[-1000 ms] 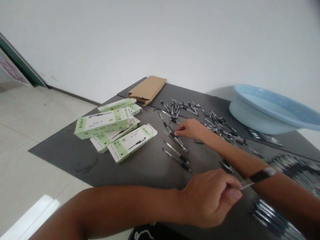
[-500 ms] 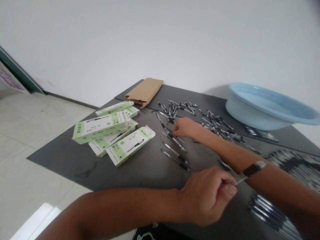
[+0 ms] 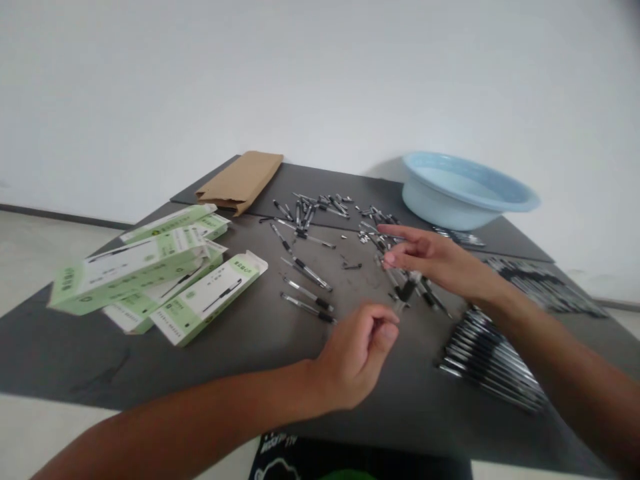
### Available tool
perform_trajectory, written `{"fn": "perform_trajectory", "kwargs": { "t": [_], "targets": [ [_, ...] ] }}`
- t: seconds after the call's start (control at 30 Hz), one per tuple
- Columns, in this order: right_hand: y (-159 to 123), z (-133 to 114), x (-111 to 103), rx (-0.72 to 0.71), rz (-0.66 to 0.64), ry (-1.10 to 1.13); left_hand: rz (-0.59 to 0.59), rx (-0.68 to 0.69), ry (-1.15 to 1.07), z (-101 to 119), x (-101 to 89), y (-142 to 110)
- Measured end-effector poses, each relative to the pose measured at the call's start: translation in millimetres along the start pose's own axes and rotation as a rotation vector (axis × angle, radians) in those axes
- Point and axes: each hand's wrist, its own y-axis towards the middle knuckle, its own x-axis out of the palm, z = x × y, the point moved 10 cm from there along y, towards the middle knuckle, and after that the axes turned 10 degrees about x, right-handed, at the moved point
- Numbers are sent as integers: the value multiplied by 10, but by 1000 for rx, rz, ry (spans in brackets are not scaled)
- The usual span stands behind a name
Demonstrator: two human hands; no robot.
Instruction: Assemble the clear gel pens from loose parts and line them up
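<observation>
My left hand (image 3: 359,357) is closed on a clear pen barrel (image 3: 406,288) with a black grip, which sticks up and to the right from between thumb and fingers. Beyond it, my right hand (image 3: 435,261) is held over loose pen parts, its index finger stretched out and its thumb apart. I see nothing between those fingers. Several pens (image 3: 309,307) lie slanted on the dark table just left of my hands. A tight row of pens (image 3: 493,363) lies under and beside my right forearm.
Green and white pen boxes (image 3: 210,297) are heaped at the left. A brown paper bag (image 3: 243,179) lies at the back. Scattered pen parts (image 3: 305,215) cover the middle. At the back right stands a light blue basin (image 3: 450,203), with another pen row (image 3: 550,290) nearer me.
My right hand has left the pens at the middle, moved right and opened. My left hand still holds the pen barrel. The view has turned to the right.
</observation>
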Motion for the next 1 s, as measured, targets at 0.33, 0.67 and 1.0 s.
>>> {"fn": "perform_trajectory", "kwargs": {
  "t": [0.33, 0.67, 1.0],
  "targets": [
    [-859, 417, -502, -72, 359, 555, -110, -116, -13, -127, 188, -107],
    [-1098, 349, -684, -209, 657, 568, -228, -118, 90, -109, 235, -32],
    [-1279, 224, -588, -417, 629, 649, -342, -120, 141, -142, 300, -37]
  ]
}}
